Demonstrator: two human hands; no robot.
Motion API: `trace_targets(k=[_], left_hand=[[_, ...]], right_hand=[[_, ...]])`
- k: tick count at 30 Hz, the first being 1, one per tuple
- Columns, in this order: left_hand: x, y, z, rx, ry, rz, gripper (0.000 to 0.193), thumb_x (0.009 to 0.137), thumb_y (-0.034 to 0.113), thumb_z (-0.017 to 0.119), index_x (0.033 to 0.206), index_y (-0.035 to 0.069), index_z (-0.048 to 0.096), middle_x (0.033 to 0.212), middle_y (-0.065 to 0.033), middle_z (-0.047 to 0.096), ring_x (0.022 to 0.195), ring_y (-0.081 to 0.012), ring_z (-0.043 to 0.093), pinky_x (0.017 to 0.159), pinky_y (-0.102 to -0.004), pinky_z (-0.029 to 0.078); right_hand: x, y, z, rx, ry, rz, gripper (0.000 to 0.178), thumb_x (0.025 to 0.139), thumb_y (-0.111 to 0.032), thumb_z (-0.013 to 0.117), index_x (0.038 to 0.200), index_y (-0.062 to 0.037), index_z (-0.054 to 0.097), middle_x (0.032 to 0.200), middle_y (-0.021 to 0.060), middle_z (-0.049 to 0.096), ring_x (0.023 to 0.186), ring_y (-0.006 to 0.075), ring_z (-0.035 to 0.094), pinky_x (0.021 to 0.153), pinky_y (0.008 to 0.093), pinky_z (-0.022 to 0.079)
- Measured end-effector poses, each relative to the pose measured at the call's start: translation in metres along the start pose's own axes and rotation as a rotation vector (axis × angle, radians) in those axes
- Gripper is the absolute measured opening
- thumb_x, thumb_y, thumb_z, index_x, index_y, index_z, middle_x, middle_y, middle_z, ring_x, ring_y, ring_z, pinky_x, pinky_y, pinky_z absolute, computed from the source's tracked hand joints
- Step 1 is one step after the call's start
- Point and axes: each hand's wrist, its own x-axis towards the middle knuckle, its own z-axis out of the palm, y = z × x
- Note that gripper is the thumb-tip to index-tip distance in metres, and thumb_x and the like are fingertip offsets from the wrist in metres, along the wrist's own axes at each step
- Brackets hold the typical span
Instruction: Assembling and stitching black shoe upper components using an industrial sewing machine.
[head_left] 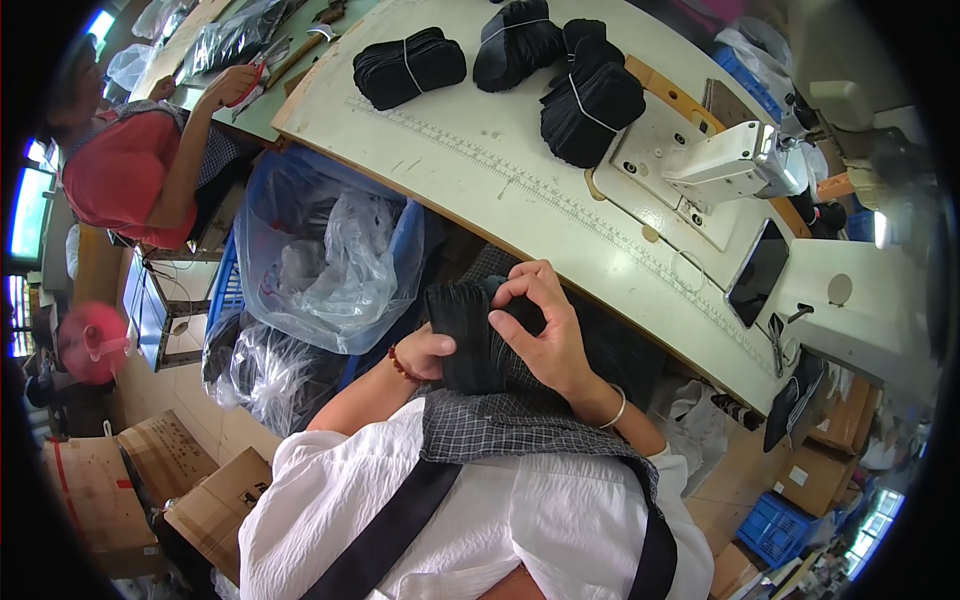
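Observation:
A thick stack of black fabric pieces (462,345) is held upright over my lap, at the table's near edge. My left hand (428,352) is closed around its left side, the thumb lying across the front. At the stack's upper right, my right hand (548,330) has its thumb and index finger curled together in a pinch. A small grey-blue bit (492,284) shows by those fingertips; whether they grip it or a fabric edge is unclear. Farther off on the white table (480,165) lie several banded black bundles, among them a left bundle (410,70) and a right bundle (592,108).
A white sewing machine (725,165) stands on the table's right, with a phone (758,272) and small scissors (776,340) nearby. To my left is a blue basket lined with clear plastic (335,250). A person in red (130,175) holds red-handled scissors. Cartons (220,505) sit lower left.

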Motion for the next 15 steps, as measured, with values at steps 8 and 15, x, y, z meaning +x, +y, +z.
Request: trace_targets(k=[8, 15], left_hand=[[-0.0006, -0.0002, -0.0009, -0.028, -0.011, -0.042, 0.082, 0.073, 0.026, 0.084, 0.141, -0.001, 0.048, 0.128, -0.0152, 0.064, 0.117, -0.0284, 0.065, 0.103, -0.0458, 0.052], [0.0013, 0.0028, 0.0052, -0.018, -0.009, -0.035, 0.083, 0.073, 0.026, 0.084, 0.142, 0.001, 0.046, 0.131, -0.0151, 0.062, 0.120, -0.0279, 0.063, 0.106, -0.0450, 0.050]], right_hand=[[-0.0010, 0.0027, -0.0015, 0.006, -0.009, 0.026, 0.022, 0.081, -0.011, 0.080, 0.094, -0.0049, 0.063, 0.102, 0.0079, 0.049, 0.104, 0.0225, 0.051, 0.097, 0.0339, 0.042], [0.0005, -0.0026, 0.0002, 0.090, 0.035, 0.098, 0.016, 0.081, -0.004, 0.074, 0.093, -0.0057, 0.063, 0.108, 0.0091, 0.048, 0.104, 0.0228, 0.051, 0.096, 0.0348, 0.042]])
